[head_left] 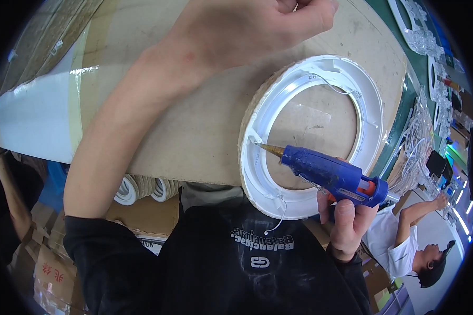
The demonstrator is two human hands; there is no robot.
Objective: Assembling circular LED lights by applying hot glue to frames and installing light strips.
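A white plastic ring frame (311, 65) with a brown edge and thin wires lies tilted near the table's front edge. My right hand (347, 226) is closed round a blue glue gun (326, 170), held from below. The gun's brass-coloured nozzle points left, its tip at a small tab on the ring's left side; whether it touches cannot be told. Beyond the ring, my left hand (278, 23) is at the top of the view with its fingers curled in. Its upper part is cut off, so what it pinches, if anything, is hidden.
Beige board covers the tabletop (194, 131). More white rings (126, 191) sit in a carton below its front edge. Bagged parts (423, 39) and bundled wires (415, 142) lie to the right. A person in white (399, 236) works at right; another person's arm (13, 194) shows at left.
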